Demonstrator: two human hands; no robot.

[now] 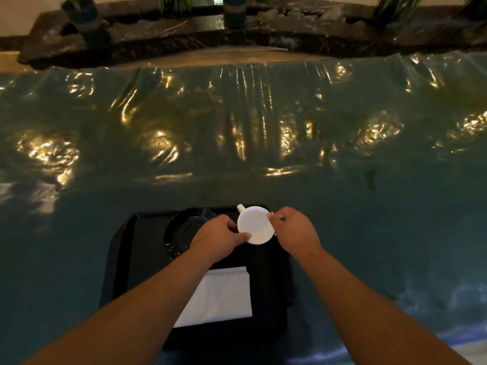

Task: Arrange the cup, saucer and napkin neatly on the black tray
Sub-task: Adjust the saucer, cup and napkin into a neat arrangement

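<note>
A white cup [255, 224] is held over the far right part of the black tray [123, 248], its handle pointing to the far left. My left hand [219, 237] grips its left side and my right hand [295, 233] grips its right side. A black saucer [184, 230] lies on the tray's far left part, partly hidden by my left hand. A folded white napkin [221, 296] lies flat on the tray's near part, its left edge covered by my left forearm.
The tray sits at the near edge of a long table covered with a teal cloth under shiny clear plastic [237, 143]. Beyond the table's far edge is a dark stone ledge [290, 32] with potted plants [81, 14].
</note>
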